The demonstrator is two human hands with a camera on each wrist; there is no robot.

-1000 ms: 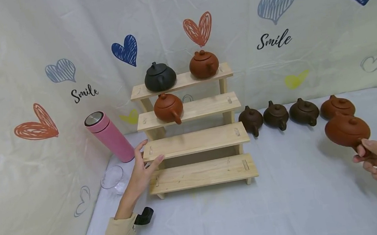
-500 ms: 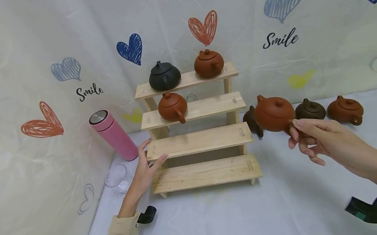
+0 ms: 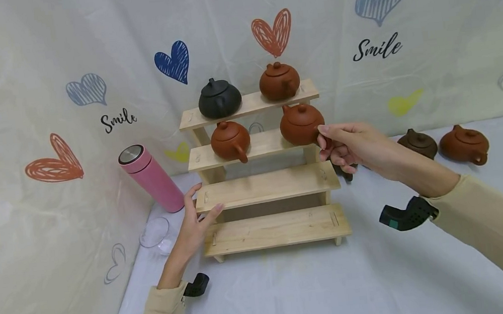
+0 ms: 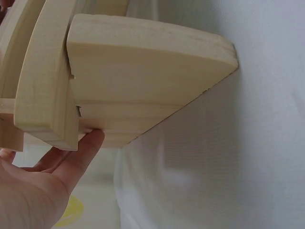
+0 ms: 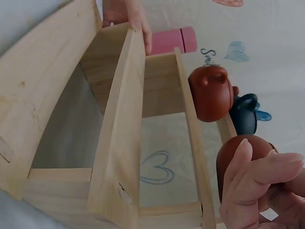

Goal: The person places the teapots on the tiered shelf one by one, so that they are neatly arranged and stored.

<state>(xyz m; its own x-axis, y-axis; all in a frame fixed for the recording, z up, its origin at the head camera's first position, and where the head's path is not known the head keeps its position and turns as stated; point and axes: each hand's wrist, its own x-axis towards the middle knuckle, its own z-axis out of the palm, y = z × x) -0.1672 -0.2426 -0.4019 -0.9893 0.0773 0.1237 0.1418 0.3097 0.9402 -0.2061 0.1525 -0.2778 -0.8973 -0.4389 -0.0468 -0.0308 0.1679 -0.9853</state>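
while our left hand point(image 3: 194, 229) grips the wooden rack point(image 3: 272, 230), our right hand point(image 3: 354, 146) pinches a red-brown teapot point(image 3: 300, 123), three shelved teapots point(image 3: 220, 100) done, tabletop teapots point(image 3: 464, 143) left.

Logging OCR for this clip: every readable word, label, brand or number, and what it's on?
"Smile": backdrop, left, under a light-blue heart.
"Smile": backdrop, right, under another light-blue heart.
"Sm", rest unclear: backdrop, right wrist view.
No lettering I can make out on teapots, shelf or flask.

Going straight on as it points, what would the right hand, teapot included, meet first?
Probably the top wooden shelf, beyond the held reddish-brown teapot in the head view, though depth is unclear; it may pass beneath.
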